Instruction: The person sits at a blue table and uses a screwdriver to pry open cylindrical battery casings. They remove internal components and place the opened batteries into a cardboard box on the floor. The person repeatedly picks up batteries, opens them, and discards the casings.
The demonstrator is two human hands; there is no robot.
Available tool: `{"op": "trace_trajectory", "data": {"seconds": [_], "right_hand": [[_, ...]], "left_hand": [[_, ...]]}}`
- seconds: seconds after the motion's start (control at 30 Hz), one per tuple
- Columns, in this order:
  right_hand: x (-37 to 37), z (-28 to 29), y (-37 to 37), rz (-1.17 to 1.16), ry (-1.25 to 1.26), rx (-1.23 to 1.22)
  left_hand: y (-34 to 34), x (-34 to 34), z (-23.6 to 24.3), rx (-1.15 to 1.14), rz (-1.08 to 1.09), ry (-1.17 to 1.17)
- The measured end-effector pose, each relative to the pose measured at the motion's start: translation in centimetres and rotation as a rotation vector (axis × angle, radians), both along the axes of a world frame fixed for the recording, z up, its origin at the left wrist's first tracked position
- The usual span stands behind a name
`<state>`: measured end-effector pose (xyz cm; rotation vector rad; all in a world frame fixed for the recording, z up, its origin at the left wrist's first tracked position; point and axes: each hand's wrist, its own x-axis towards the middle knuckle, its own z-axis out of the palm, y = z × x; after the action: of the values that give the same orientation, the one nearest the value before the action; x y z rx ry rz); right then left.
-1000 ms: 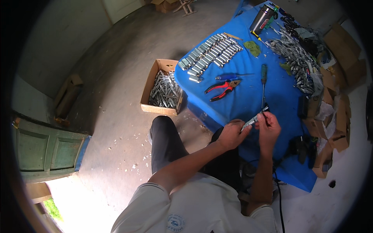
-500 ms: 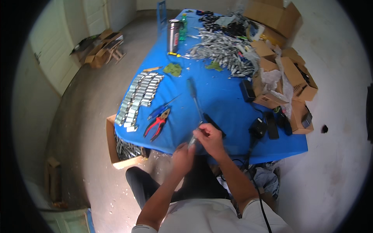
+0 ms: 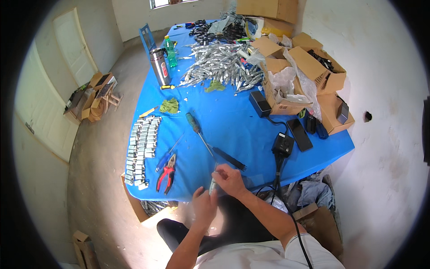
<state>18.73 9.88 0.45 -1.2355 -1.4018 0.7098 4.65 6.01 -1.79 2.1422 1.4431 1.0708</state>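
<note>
At the near edge of the blue-covered table, my left hand (image 3: 205, 204) is closed around the lower part of a slim silver metal piece (image 3: 212, 186). My right hand (image 3: 230, 180) pinches its upper end, and the fingers hide much of it. Just beyond lies a screwdriver with a dark green handle (image 3: 192, 123), its shaft pointing toward my hands. A long dark strip-like piece (image 3: 229, 158) rests right of that shaft. Left of my hands are red-and-black pliers (image 3: 166, 175) and a blue-handled screwdriver (image 3: 165, 161).
Rows of small silver parts (image 3: 143, 145) line the table's left side. A big heap of silver pieces (image 3: 221, 65) covers the far part, near a steel flask (image 3: 160, 67). Cardboard boxes (image 3: 286, 105), a phone (image 3: 299, 135) and a black adapter with cables (image 3: 283, 144) occupy the right.
My view has swung, so the table's contents sit lower and further left in the far-left area. Both hands keep hold of the silver piece, with little visible change in grip.
</note>
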Motion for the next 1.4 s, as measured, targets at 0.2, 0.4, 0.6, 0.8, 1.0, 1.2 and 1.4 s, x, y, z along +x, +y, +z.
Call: {"op": "trace_trajectory", "data": {"seconds": [0.2, 0.4, 0.6, 0.8, 1.0, 1.2, 1.4], "right_hand": [[0.0, 0.1, 0.2, 0.029, 0.02, 0.015], [0.7, -0.7, 0.5, 0.038, 0.076, 0.0], [0.6, -1.3, 1.0, 0.019, 0.161, 0.076], [0.5, -1.8, 1.2, 0.014, 0.1, 0.005], [0.8, -1.3, 1.2, 0.066, 0.121, -0.062], [1.1, -1.4, 1.1, 0.065, 0.228, -0.239], [1.9, -0.7, 0.9, -0.026, 0.397, -0.239]], "left_hand": [[0.0, -1.2, 0.2, -0.119, -0.035, 0.091], [0.1, -0.6, 1.1, -0.232, -0.035, 0.1], [0.2, 0.6, -2.2, -0.036, 0.145, 0.072], [-0.5, 2.9, 0.8, -0.055, 0.178, 0.058], [-0.3, 3.8, 1.1, -0.057, 0.255, 0.131], [0.1, 3.6, 2.1, -0.113, 0.229, 0.185], [2.3, 2.8, 3.0, -0.239, 0.158, 0.122]]}}
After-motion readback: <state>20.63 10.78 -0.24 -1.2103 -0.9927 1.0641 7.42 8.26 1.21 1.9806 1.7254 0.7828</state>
